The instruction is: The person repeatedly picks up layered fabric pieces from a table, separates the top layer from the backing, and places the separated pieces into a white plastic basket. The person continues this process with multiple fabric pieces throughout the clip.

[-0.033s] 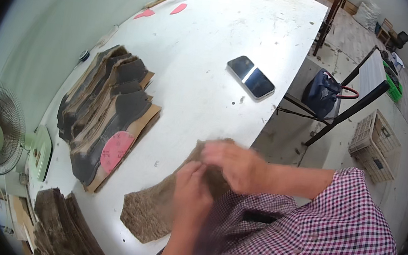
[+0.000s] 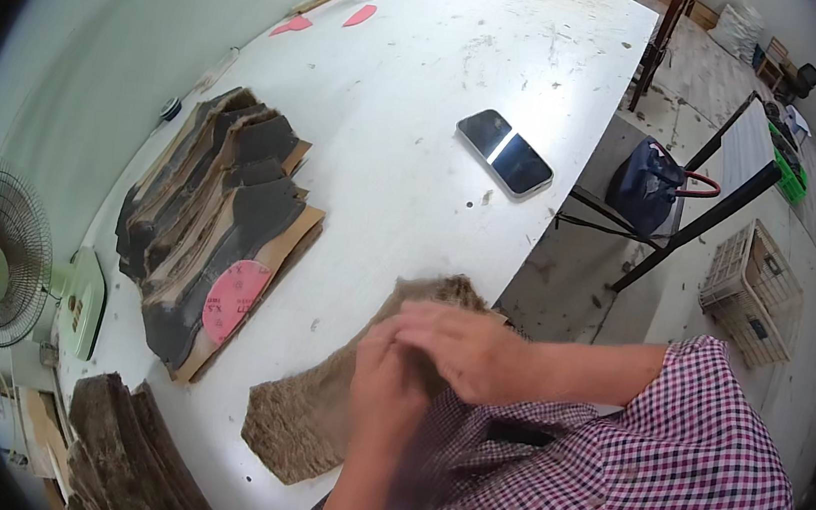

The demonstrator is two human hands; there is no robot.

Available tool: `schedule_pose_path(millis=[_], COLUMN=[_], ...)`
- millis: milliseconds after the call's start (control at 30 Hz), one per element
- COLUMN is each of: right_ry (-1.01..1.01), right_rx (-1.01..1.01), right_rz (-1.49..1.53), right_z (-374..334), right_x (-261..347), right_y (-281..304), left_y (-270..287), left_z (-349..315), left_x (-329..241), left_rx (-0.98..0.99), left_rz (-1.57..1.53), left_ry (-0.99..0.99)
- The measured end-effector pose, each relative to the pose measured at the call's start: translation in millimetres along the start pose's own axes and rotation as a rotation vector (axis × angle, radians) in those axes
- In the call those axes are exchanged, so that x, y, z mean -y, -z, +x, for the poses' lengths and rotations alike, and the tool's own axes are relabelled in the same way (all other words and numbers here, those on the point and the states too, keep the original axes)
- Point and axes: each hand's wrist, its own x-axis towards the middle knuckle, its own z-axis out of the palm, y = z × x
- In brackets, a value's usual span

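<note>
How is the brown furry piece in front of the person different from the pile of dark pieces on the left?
The furry piece shows a fluffy brown surface, whereas the pile shows mostly smooth, dark grey faces. The furry piece looks like a single one; the pile has many overlapping layers. The pile carries a rounded pink piece; none shows on the furry piece. Both lie on the white table.
</note>
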Motion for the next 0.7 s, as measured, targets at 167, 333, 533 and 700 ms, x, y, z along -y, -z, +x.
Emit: schedule_pose_path(millis=[167,333,533,700], right_ry=[-0.106,-0.085,-0.144,0.056], right_rx=[0.321,0.457,0.402,0.446], right_rz=[-0.105,-0.364,-0.530,-0.211], right_z=[6,4,-4,-5], right_x=[2,-11,-13,44], right_y=[-16,-1,9,-40], left_y=[3,23,71,72], left_z=[-9,-35,-87,-95], left_x=[8,5,28,26], left_rx=[0.076,0.125,0.050,0.049], left_rz=[0.108,0.267,0.401,0.451], left_ry=[0.015,-0.088,0.021,0.081])
